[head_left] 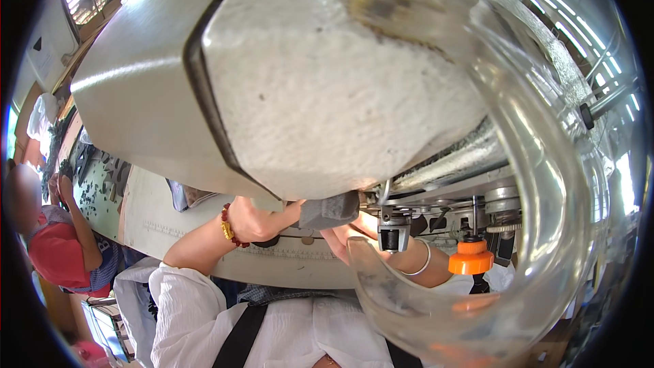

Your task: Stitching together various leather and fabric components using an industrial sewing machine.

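The left hand (257,221), with a red-and-yellow beaded bracelet (227,226) at its wrist, is closed on the left end of a soft, folded grey fabric piece (330,211) at the centre of the frame. The right hand (344,237), a smooth white bangle (426,259) on its wrist, has its fingers just below the piece's right end; the machine partly covers it, so I cannot tell whether it grips. The 2 hands are near each other.

Just right of the fabric is a silver metal fitting (394,221). The step in hand looks like positioning the piece at the machine; the next move would seem to call for both hands steadying its edge, fingertips clear of the metal parts.

Above, a bulky white-painted metal machine head (340,95) fills the upper centre. A clear curved plastic guard (555,184) sweeps down the right, near an orange ribbed knob (470,259). A cream tabletop (146,204) lies beneath. At far left, 1 co-worker's hands (61,187) are beside a green table (109,221) with dark scraps (112,170).
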Demonstrator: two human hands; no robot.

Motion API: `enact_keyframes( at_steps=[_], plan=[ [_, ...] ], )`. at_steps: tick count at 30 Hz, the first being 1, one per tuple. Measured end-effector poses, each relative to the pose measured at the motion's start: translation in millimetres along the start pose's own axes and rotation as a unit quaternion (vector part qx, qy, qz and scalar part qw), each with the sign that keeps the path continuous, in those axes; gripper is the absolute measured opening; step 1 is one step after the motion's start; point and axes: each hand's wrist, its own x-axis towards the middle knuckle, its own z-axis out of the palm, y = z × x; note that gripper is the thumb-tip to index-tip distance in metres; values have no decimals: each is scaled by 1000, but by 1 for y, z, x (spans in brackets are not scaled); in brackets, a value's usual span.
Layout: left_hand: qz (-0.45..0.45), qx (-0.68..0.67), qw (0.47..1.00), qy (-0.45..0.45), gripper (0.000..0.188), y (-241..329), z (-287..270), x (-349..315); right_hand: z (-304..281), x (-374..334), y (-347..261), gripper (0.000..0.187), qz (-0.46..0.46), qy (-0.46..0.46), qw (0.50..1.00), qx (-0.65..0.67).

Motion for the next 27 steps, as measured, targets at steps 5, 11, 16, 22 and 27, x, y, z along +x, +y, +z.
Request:
enact_keyframes(
  at_steps=[5, 11, 16, 22, 27],
  plan=[
    [1, 6, 1000, 4, 10, -3, 1, -4, 7, 6, -25, 38, 95, -1, 993, -65],
    [7, 7, 1000, 5, 10, -2, 2, -10, 11, -3, -26, 38, 77, -9, 996, -48],
    [11, 7, 1000, 3, 11, 1, 3, -13, 13, -1, -25, 37, 72, -21, 996, -49],
    [16, 6, 1000, 1, 12, 3, 1, -15, 15, -3, -24, 36, 84, -33, 996, -21],
    [19, 7, 1000, -3, 13, 4, 0, -16, 15, -2, -21, 35, 110, -44, 993, 21]
  ],
)
